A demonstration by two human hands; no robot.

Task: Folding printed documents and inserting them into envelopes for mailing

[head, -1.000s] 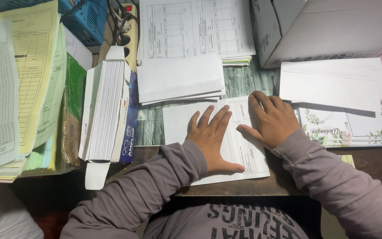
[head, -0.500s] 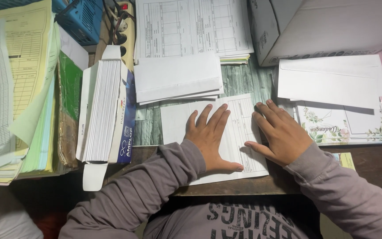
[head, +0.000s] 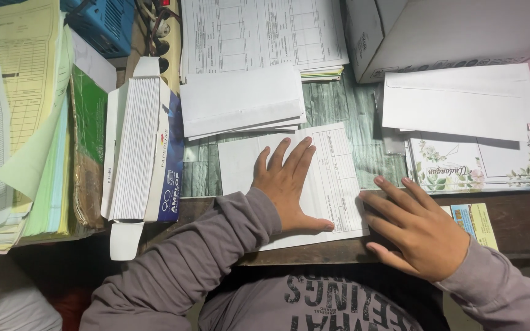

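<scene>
At centre of the desk lies a folded printed form (head: 314, 184), pinned flat under the left hand (head: 286, 184), fingers spread. At four o'clock, the right hand (head: 421, 230) rests open, empty, fingertips at the form's edge. Creasing seems underway; next calls for an envelope (head: 240, 101), at twelve o'clock.

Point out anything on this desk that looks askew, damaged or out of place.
The box of envelopes lies on its side with both end flaps hanging open, its near flap past the desk edge. The printed form under the left hand sits slightly crooked and overhangs the desk's front edge. The paper stacks at far left are ragged and splayed. Nothing spilled or torn.
</scene>
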